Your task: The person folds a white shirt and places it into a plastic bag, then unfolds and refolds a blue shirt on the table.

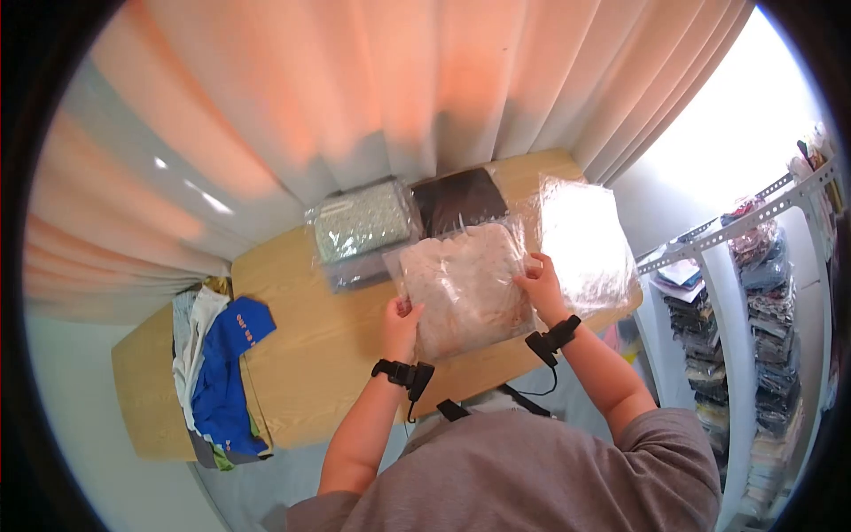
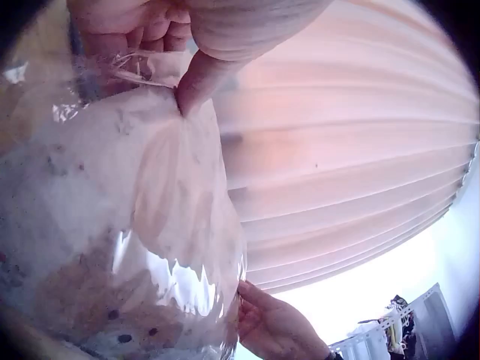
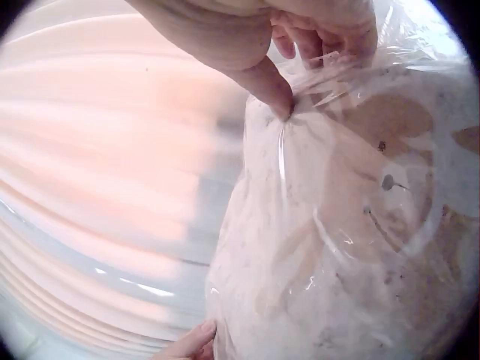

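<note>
Head view: a bagged garment (image 1: 465, 293) is held by its sides over the surface (image 1: 310, 346), toward its near edge; a check or straightening appears in hand, and even, two-handed lowering is likely called for. The far edge is crowded by a green bag (image 1: 363, 224) and a dark bag (image 1: 461, 197); open room is offered leftward, short of a blue shirt (image 1: 222, 386). Left wrist: plastic is pinched by the left hand (image 2: 202, 41), fingers curled. Right wrist: the opposite side is pinched likewise by the right hand (image 3: 247, 37).

Pale cloth (image 1: 465, 288), tan-patched with dark dots, inside a shiny, wrinkled clear bag (image 2: 180, 283), slightly askew near the head view's centre
</note>
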Available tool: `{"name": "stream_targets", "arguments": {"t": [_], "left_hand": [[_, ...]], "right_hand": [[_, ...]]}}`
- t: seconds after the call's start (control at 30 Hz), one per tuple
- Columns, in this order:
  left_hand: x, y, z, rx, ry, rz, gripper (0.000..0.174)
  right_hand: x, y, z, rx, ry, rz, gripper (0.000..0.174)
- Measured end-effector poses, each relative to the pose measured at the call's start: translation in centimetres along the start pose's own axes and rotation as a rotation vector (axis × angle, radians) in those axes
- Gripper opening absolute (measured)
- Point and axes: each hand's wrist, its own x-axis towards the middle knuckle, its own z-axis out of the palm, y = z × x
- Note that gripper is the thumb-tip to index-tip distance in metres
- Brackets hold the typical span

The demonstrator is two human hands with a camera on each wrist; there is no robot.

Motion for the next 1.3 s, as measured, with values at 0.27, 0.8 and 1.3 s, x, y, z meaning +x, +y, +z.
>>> {"name": "stream_targets", "arguments": {"t": [0.27,0.8,1.3], "left_hand": [[12.8,1.3,8.4,0.267,0.115,0.224,0.035],[14.3,-0.1,11.8,1.150,-0.120,0.595,0.050],[7.0,-1.3,1.3,0.905,0.232,0.638,0.041]], "right_hand": [[15.1,-4.1,-2.0,-0.107,-0.017,-0.082,0.044],[22.7,0.5,4.4,-0.685,0.104,-0.474,0.045],[15.3,3.1,6.1,-1.006,-0.297,-0.670,0.063]]}}
